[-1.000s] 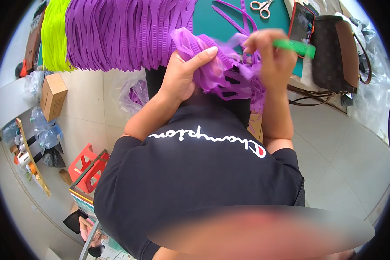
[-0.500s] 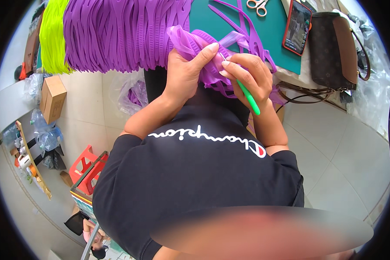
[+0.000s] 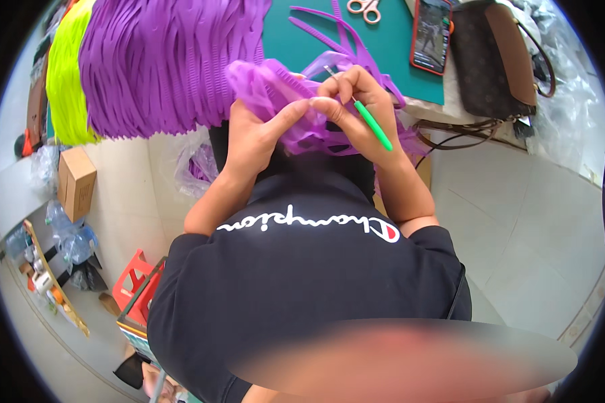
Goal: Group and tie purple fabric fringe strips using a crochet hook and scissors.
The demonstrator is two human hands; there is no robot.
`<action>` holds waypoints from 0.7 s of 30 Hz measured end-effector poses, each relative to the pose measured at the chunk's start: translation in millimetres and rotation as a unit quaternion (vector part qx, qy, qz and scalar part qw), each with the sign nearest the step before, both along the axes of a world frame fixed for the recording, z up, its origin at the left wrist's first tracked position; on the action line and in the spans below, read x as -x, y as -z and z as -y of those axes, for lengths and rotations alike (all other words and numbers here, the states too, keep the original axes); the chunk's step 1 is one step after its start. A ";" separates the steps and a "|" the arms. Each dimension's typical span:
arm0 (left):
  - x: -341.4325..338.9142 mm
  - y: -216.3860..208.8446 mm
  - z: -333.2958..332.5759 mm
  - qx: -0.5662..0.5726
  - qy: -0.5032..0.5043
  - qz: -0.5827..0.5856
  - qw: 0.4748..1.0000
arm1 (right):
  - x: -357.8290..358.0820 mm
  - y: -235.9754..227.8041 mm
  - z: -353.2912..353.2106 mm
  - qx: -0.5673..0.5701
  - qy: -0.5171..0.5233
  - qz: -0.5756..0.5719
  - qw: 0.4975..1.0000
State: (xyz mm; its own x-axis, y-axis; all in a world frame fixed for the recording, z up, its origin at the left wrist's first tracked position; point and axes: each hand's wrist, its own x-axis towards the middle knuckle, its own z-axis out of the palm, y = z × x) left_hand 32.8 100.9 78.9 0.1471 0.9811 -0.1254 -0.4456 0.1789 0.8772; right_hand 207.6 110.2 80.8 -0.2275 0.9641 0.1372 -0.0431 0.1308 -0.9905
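Note:
My left hand (image 3: 254, 138) is closed on a purple rubber strap (image 3: 275, 84) with ridges and thin translucent flash hanging about it. My right hand (image 3: 364, 117) holds a slim green-handled tool (image 3: 373, 125) between the fingers, its thin metal tip pointing up and away from me. The right thumb and fingertip also meet the purple material beside my left thumb; whether they pinch it is hard to see. Just left of my hands lies a thick row of purple straps (image 3: 175, 67), with neon yellow straps (image 3: 70, 80) beyond it. Loose purple straps (image 3: 353, 47) lie ahead of my right hand.
A green mat (image 3: 396, 74) covers the table. On it are scissors (image 3: 365, 9) and a phone (image 3: 431, 33); a brown handbag (image 3: 494, 60) stands at right. Below left are a clear bag of purple pieces (image 3: 198, 164), a cardboard box (image 3: 76, 183) and a red stool (image 3: 136, 285).
The view has shifted, so the table things sit further left. My right hand has turned the tool, bringing its tip up off the strap; my left hand still grips the strap.

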 end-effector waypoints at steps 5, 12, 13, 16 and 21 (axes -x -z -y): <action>17.3 37.5 8.6 -0.100 -0.019 -0.238 0.966 | -35.0 -16.6 -3.6 -0.035 -0.131 -0.276 0.952; 29.5 48.8 17.1 0.132 0.011 -0.030 0.991 | -95.0 -51.6 -34.3 -0.072 -0.213 -0.699 0.679; 34.2 45.9 15.8 0.215 0.051 0.092 0.971 | -92.1 -46.6 -45.2 -0.063 -0.133 -0.591 0.793; 40.4 36.8 10.7 0.294 0.135 0.273 0.906 | -75.1 2.2 -87.3 -0.140 0.207 -0.018 0.968; 27.2 10.2 4.8 0.174 0.075 0.181 0.965 | -13.4 -6.4 -50.6 -0.189 0.185 0.090 0.960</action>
State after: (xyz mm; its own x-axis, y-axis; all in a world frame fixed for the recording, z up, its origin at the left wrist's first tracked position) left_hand 5.6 96.1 68.6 0.3796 0.8536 -0.3567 -0.6581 0.5202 0.5444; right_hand 221.0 160.8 87.2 0.0677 0.8724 0.4841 0.2432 0.4562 -0.8560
